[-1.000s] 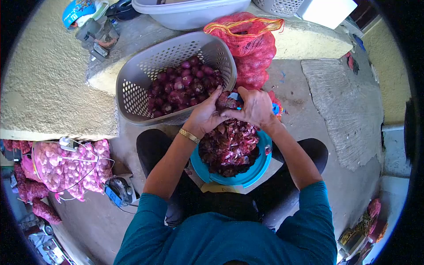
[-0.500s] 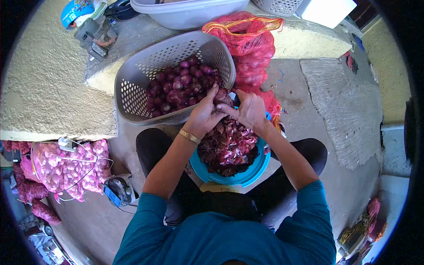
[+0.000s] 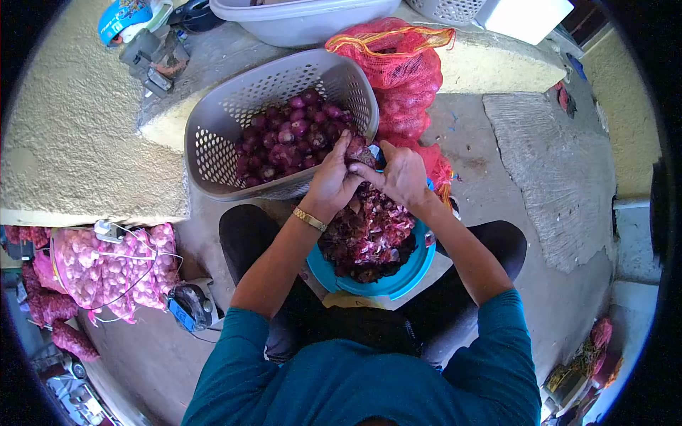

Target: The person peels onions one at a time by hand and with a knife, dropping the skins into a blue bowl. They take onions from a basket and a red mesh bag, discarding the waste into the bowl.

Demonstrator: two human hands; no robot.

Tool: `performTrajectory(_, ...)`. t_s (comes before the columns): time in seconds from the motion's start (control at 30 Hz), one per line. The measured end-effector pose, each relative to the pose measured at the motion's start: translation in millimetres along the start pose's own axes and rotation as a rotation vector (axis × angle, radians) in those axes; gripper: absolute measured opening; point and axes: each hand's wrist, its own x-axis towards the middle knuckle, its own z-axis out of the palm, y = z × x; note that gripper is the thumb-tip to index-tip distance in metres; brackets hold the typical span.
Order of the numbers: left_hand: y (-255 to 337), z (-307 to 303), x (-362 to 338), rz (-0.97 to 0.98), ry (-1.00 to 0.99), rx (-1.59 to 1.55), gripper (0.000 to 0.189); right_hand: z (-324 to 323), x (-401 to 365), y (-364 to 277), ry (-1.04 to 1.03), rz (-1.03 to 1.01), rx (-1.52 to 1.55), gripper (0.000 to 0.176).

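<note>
My left hand [image 3: 332, 181] grips a red onion [image 3: 360, 153] just above the blue bowl [image 3: 398, 282] on my lap. My right hand [image 3: 399, 176] works on the same onion from the right, fingers curled, with a small blue-handled tool partly hidden under it. The bowl holds a heap of purple onion skins [image 3: 369, 234]. Just beyond my hands a grey perforated basket [image 3: 213, 153] leans against the step, part filled with peeled red onions [image 3: 288, 138].
A red mesh sack of onions [image 3: 405, 78] lies right of the basket. A pink mesh bag of onions [image 3: 106, 270] and a small scale [image 3: 190, 305] sit at my left. A grey tub [image 3: 305, 21] stands on the concrete ledge [image 3: 78, 135] behind.
Both hands with the onion have shifted slightly left and toward the basket rim, and the left thumb now lies over the onion.
</note>
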Motion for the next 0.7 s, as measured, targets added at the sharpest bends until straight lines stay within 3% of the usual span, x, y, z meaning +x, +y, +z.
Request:
performTrajectory(0.07,-7,-21,10,0.054,-0.138,-0.092,0.034,8,-2,2,0.003,0.024,0.042,0.063)
performTrajectory(0.2,-6,-1,-4,0.134,-0.051,0.012,0.034,7,1,-1,0.066,0.005,0.265,0.062)
performTrajectory(0.33,17,20,-19,-0.071,-0.159,-0.028,0.031,-27,14,0,-0.01,-0.15,0.183,0.062)
performTrajectory(0.4,18,18,-18,-0.143,-0.176,-0.033,0.03,-37,15,-4,-0.117,-0.229,-0.055,0.062)
performTrajectory(0.5,4,2,-3,-0.061,-0.128,-0.013,0.027,-25,13,-8,-0.04,-0.172,-0.04,0.061)
performTrajectory(0.57,-4,1,0,0.173,-0.019,-0.063,0.024,-9,10,-7,-0.003,-0.155,0.016,0.06)
performTrajectory(0.7,-3,-3,2,0.204,-0.026,-0.037,0.022,5,4,-11,0.021,-0.064,0.112,0.058)
